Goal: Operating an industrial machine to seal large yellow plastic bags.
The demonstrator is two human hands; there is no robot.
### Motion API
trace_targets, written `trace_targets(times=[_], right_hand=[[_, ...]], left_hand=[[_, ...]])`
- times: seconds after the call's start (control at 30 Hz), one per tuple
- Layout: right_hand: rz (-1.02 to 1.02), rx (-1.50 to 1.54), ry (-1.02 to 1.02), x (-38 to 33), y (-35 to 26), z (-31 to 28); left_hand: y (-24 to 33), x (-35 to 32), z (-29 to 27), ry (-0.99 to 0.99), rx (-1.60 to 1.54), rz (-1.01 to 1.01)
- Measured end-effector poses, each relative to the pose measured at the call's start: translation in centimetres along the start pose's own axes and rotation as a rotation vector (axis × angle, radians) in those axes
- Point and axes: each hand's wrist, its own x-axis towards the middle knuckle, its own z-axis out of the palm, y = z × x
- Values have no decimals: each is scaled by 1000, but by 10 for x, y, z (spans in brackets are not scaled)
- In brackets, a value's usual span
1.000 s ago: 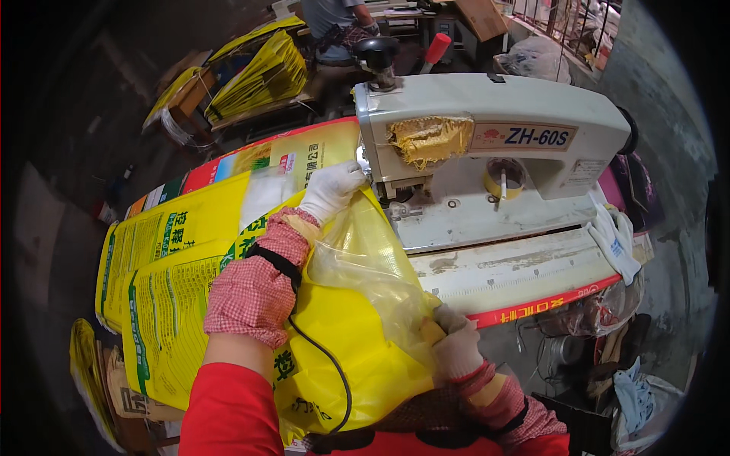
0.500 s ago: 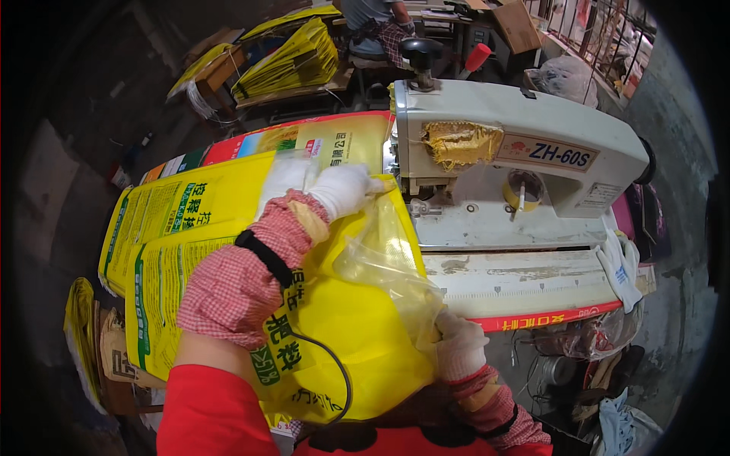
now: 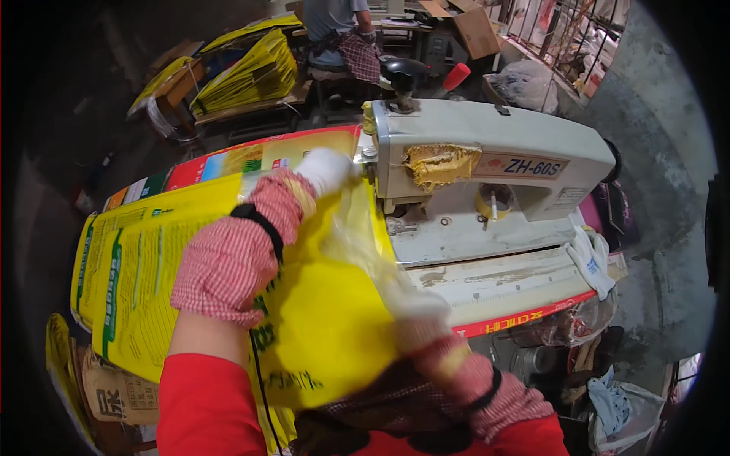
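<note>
A yellow woven bag [image 3: 319, 311] with dark print lies flat before me, its mouth edge along the sewing machine [image 3: 494, 137]. At the far corner of that mouth, close to the machine's head, my left hand [image 3: 325, 169], in a white glove, is closed on the bag's edge. A clear plastic liner [image 3: 353, 239] sticks out of the mouth. My right hand [image 3: 422, 315], also gloved, is at the liner's near end; motion smears its fingers, so its grip is unclear. Checked sleeve covers with dark bands are on both forearms.
More printed bags [image 3: 308, 140] lie beneath and beyond the yellow one. A white glove [image 3: 589, 262] rests at the right end of the machine's ledge [image 3: 494, 285]. Stacked yellow bags [image 3: 251, 76] and a seated person [image 3: 334, 38] are farther back. A brown sack [image 3: 118, 391] stands lower left.
My right hand has moved left and slightly up with a blur. The liner has shifted toward the bag. My left hand stays at the far corner; the whole view has swung a little.
</note>
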Motion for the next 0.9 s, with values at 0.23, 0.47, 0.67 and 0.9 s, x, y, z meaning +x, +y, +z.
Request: trace_targets(times=[0.23, 0.47, 0.67, 0.9], right_hand=[[204, 55, -242, 132, 11, -21], [-77, 424, -473, 143, 71, -31], [-252, 559, -398, 154, 82, -5], [-107, 551, -374, 146, 76, -4]], left_hand=[[-8, 25, -75, 368, 343, 150], [75, -80, -125, -429, -379, 144], [125, -77, -101, -322, -253, 701], [167, -64, -116, -640, -161, 705]])
